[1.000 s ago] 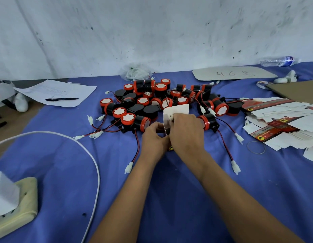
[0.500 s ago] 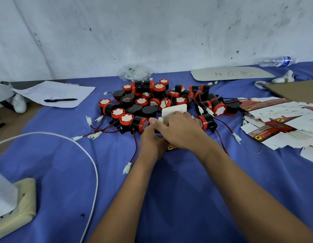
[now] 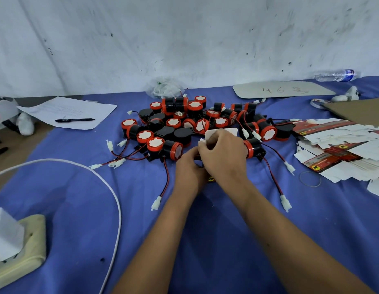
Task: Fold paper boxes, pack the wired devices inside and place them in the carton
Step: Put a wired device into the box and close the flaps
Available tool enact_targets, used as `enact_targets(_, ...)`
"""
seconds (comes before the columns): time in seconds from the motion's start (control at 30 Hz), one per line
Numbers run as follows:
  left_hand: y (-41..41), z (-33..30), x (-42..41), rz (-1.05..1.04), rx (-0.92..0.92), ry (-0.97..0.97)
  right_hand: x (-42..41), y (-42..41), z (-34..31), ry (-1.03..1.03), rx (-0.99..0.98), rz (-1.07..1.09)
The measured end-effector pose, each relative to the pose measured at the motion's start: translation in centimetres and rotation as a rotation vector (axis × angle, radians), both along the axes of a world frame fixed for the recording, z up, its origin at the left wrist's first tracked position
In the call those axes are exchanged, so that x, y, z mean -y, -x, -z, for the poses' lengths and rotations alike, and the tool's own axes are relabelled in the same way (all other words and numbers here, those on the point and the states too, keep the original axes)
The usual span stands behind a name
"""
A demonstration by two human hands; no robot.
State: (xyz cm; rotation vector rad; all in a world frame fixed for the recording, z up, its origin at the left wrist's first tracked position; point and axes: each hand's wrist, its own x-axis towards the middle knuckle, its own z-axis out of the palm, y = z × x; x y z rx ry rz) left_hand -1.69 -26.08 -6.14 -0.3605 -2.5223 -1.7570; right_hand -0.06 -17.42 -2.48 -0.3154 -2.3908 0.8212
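It was a small packing workshop: a blue-cloth-covered table (image 3: 57, 198) against a scuffed white wall (image 3: 184, 39) carried heaped black-and-orange wired devices (image 3: 197, 126) and flat printed paper boxes (image 3: 341, 149).

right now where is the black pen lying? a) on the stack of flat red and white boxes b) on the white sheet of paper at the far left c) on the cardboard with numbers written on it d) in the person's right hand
b: the black pen lies on the white sheet of paper at the table's far left.

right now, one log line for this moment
step: folding box | left hand: grips paper box | right hand: grips box | devices: piled behind
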Motion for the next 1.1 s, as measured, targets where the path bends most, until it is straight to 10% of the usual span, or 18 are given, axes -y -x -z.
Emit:
enact_targets(0.33, -0.7, 0.1, 0.7, 0.016, -0.039, -0.038, -2.0, -0.2, 0.8, 0.226, -0.083, -0.203)
enact_targets(1.1, 0.1, 0.1, 3.1, 0.364, 0.125, -0.112, -4.5, -2.4, 0.0, -0.329, 0.227, -0.636)
